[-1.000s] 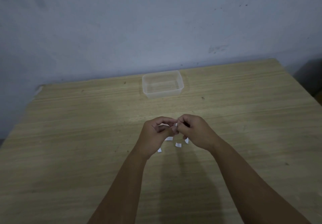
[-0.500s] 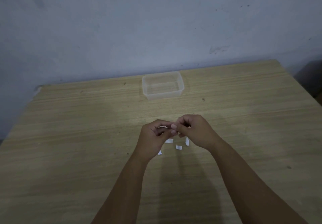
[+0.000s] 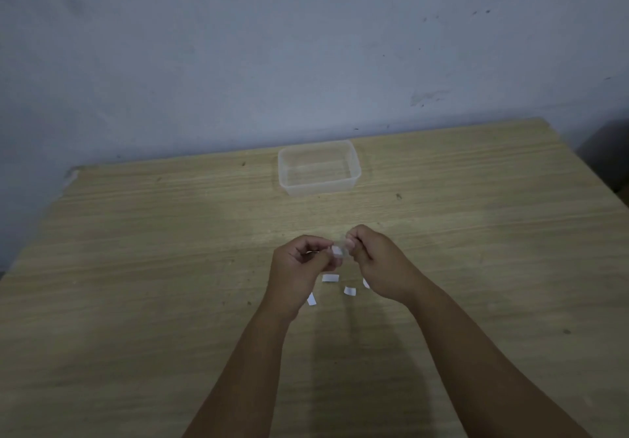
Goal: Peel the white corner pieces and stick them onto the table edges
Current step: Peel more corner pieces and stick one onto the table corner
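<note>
Hands meet above the middle of the wooden table (image 3: 136,267): the left hand (image 3: 299,267) and right hand (image 3: 377,264) each pinch one small white corner piece (image 3: 337,251) between thumb and fingertips, the piece sitting in the gap between the two grips. Blur prevents confirming whether its backing appears to be separating. Four loose white pieces (image 3: 330,278) lie on the tabletop just below the hands, and a clear plastic container (image 3: 319,168) stands well apart near the far edge.
</note>
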